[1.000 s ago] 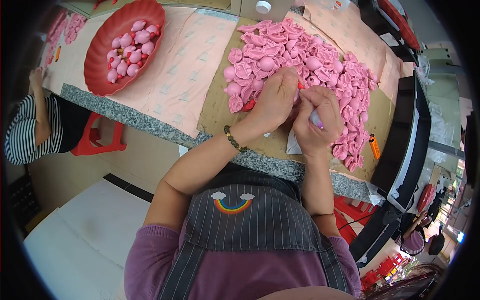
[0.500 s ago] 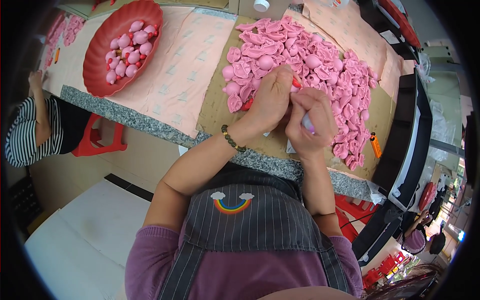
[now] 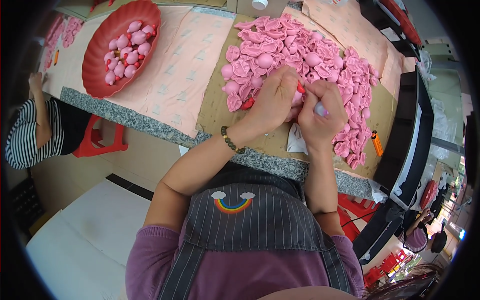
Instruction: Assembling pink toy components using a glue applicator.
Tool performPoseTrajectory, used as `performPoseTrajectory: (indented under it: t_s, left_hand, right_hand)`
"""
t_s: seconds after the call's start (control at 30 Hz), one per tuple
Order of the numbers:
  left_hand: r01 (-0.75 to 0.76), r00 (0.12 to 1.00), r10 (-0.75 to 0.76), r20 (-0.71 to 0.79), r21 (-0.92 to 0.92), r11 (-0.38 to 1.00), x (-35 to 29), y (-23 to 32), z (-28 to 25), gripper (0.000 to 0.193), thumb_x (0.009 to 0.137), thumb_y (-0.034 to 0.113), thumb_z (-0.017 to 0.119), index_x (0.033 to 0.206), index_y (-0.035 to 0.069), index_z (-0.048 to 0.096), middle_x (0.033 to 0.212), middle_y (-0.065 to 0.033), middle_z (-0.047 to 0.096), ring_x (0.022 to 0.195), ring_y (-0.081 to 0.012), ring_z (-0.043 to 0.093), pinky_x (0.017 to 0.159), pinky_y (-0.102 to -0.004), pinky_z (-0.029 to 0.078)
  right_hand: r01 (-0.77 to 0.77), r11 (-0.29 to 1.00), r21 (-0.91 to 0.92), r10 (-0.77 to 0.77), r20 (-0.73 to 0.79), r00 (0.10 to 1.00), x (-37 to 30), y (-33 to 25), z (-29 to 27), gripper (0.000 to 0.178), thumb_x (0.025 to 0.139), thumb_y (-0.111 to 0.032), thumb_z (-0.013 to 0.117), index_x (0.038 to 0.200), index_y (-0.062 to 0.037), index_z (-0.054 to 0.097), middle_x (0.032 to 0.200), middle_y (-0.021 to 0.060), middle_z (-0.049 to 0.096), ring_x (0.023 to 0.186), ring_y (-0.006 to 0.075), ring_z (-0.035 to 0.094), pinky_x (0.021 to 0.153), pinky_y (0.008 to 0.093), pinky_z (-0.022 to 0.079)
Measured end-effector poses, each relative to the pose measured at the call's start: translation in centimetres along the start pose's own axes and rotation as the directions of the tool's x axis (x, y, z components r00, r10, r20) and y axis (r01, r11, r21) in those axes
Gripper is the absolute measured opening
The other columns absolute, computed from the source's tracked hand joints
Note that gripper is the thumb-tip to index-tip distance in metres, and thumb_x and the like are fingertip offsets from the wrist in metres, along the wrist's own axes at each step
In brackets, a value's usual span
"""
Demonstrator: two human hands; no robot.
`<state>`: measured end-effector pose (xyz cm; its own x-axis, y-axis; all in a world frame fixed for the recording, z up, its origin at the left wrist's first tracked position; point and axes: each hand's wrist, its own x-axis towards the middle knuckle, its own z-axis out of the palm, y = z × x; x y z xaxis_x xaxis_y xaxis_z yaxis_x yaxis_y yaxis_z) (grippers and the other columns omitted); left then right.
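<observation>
My left hand (image 3: 275, 100) is closed around a small pink moulded figure (image 3: 297, 97) with a red part (image 3: 300, 88) showing at its top. Close beside it, my right hand (image 3: 325, 120) grips a tool with a pale, rounded handle (image 3: 320, 108); its tip is hidden by my fingers. Both hands are over the near side of a heap of pink moulded pieces (image 3: 280, 37), some ball-shaped and some with ruffled edges. A red piece (image 3: 248, 103) lies under my left wrist. White paper or cloth (image 3: 297, 140) shows below my right hand.
Brown cardboard (image 3: 215, 110) lies under the heap. A red scalloped bowl (image 3: 93, 65) to the left holds pink-and-red figures. An orange cutter (image 3: 376, 144) lies at the heap's right, near a black case (image 3: 400, 135). A person in striped clothing (image 3: 27, 132) sits at far left.
My right hand has moved slightly right, away from my left, with the pale-handled tool. More of the red part and the white paper or cloth now shows. My left hand has barely moved.
</observation>
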<state>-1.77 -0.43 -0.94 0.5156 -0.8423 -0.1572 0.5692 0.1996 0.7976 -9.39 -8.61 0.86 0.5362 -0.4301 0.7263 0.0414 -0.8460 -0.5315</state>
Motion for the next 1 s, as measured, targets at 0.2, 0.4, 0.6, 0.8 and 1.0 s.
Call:
performPoseTrajectory:
  t_s: [0.2, 0.4, 0.6, 0.8, 1.0]
  left_hand:
    - [0.039, 0.999, -0.039, 0.006, -0.287, 0.957, 0.0, 0.3, 0.3, 0.030, 0.096, 0.033, 0.033, 0.078, 0.010, 0.042, 0.058, 0.0028, 0.036, 0.044, -0.0049, 0.029, 0.035, -0.0197, 0.023]
    - [0.050, 0.998, -0.060, -0.015, -0.354, 0.934, -0.1, 0.3, 0.3, 0.027, 0.096, 0.031, 0.036, 0.083, 0.010, 0.046, 0.055, 0.0028, 0.036, 0.041, -0.0058, 0.028, 0.034, -0.0190, 0.021]
    - [-0.285, 0.942, 0.301, -0.145, 0.124, 0.951, 1.0, -1.6, 0.0, 0.025, 0.095, 0.025, 0.036, 0.081, 0.009, 0.047, 0.062, 0.0026, 0.041, 0.050, -0.0046, 0.033, 0.043, -0.0196, 0.027]
    - [-0.171, 0.976, 0.181, -0.122, 0.088, 0.981, 0.6, -1.5, 0.0, 0.024, 0.095, 0.022, 0.037, 0.080, 0.007, 0.048, 0.070, 0.0020, 0.044, 0.060, -0.0045, 0.036, 0.052, -0.0205, 0.032]
    - [-0.313, 0.937, 0.327, -0.124, 0.124, 0.942, 1.3, -2.5, -0.5, 0.023, 0.095, 0.023, 0.039, 0.081, 0.007, 0.048, 0.070, 0.0013, 0.045, 0.060, -0.0049, 0.038, 0.051, -0.0208, 0.034]
  right_hand:
    - [-0.036, 0.997, 0.064, 0.040, -0.064, 0.997, -0.2, -0.7, 0.3, 0.013, 0.068, 0.014, 0.059, 0.076, 0.0038, 0.061, 0.073, 0.0134, 0.060, 0.067, 0.0220, 0.059, 0.060, 0.0280, 0.047]
    - [-0.046, 0.988, 0.150, 0.056, -0.061, 0.997, -0.1, -1.3, -0.1, 0.012, 0.070, 0.014, 0.059, 0.077, 0.0048, 0.061, 0.074, 0.0130, 0.060, 0.070, 0.0204, 0.059, 0.064, 0.0283, 0.047]
    - [0.108, 0.994, 0.025, -0.109, 0.046, 0.993, 0.0, -1.6, -0.2, 0.017, 0.066, 0.016, 0.059, 0.077, 0.0044, 0.061, 0.075, 0.0155, 0.059, 0.069, 0.0240, 0.061, 0.060, 0.0288, 0.049]
    - [0.167, 0.986, -0.006, -0.166, 0.062, 0.984, 0.0, -1.2, -0.3, 0.020, 0.063, 0.017, 0.058, 0.078, 0.0047, 0.060, 0.074, 0.0150, 0.059, 0.067, 0.0245, 0.060, 0.060, 0.0295, 0.050]
    - [0.179, 0.982, 0.055, -0.182, 0.050, 0.982, -0.3, -1.6, 0.0, 0.019, 0.063, 0.018, 0.057, 0.076, 0.0047, 0.060, 0.074, 0.0155, 0.060, 0.066, 0.0241, 0.060, 0.060, 0.0293, 0.050]
